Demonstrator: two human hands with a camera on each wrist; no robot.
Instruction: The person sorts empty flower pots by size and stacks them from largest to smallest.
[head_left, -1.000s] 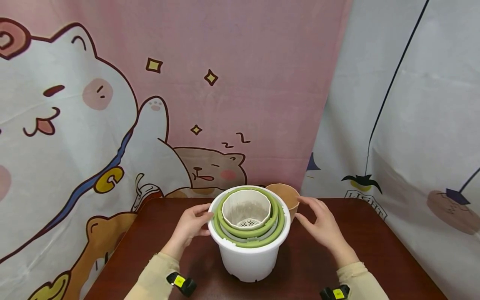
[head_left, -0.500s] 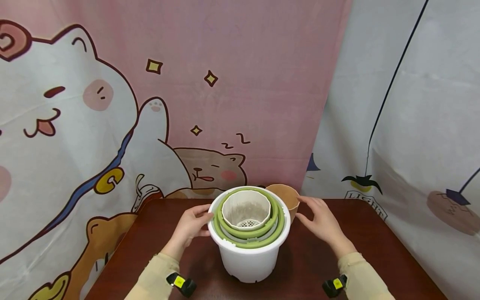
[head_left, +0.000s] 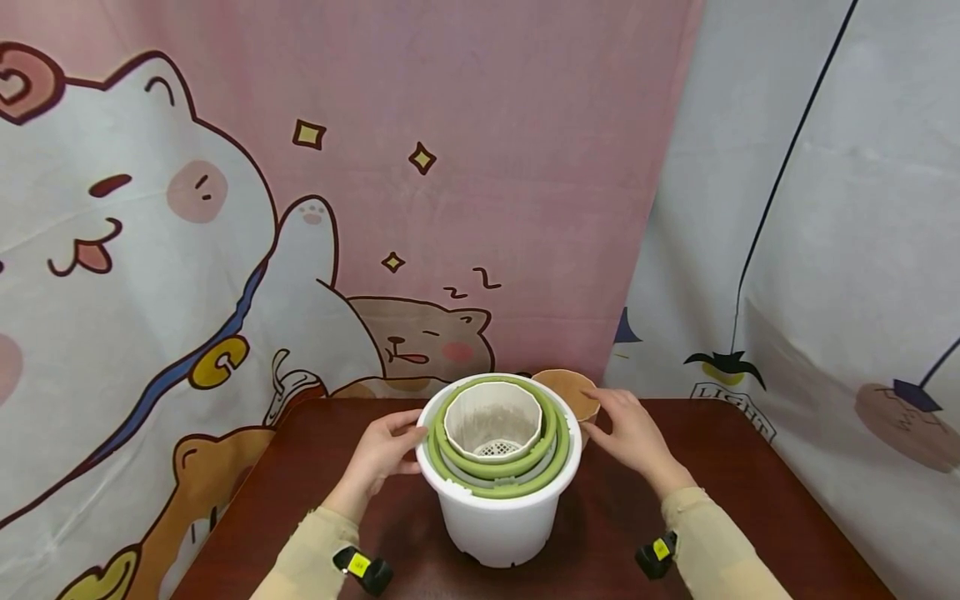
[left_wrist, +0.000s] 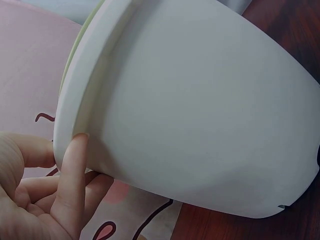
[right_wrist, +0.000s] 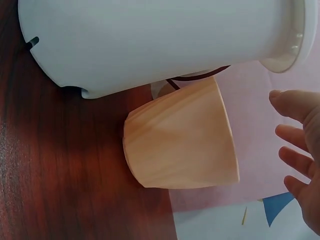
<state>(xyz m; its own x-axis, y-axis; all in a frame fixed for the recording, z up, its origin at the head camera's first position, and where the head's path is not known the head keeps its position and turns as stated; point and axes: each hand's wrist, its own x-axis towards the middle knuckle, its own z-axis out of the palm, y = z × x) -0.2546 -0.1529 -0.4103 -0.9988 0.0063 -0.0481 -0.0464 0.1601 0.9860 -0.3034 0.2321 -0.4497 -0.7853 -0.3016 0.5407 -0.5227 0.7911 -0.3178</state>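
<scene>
A large white flowerpot (head_left: 498, 525) stands upright on the table, with green-rimmed pots (head_left: 504, 486) nested in it and a small white pot (head_left: 472, 408) with a perforated bottom innermost. My left hand (head_left: 380, 450) pinches the big pot's rim at its left side. In the left wrist view the thumb (left_wrist: 72, 175) lies under the lip. Behind the stack to the right stands an orange-tan flowerpot (head_left: 566, 387), partly hidden in the head view. My right hand (head_left: 630, 429) hovers right of the stack, fingers loosely spread near the orange pot's rim, holding nothing in the right wrist view.
The dark red-brown wooden table (head_left: 322, 442) meets a pink cartoon-print cloth (head_left: 525, 208) at its back edge. A pale cloth (head_left: 825, 250) hangs along the right side.
My right hand has moved a little left, closer to the orange pot and the stack. The left hand keeps its place on the rim, and the pots stand where they were.
</scene>
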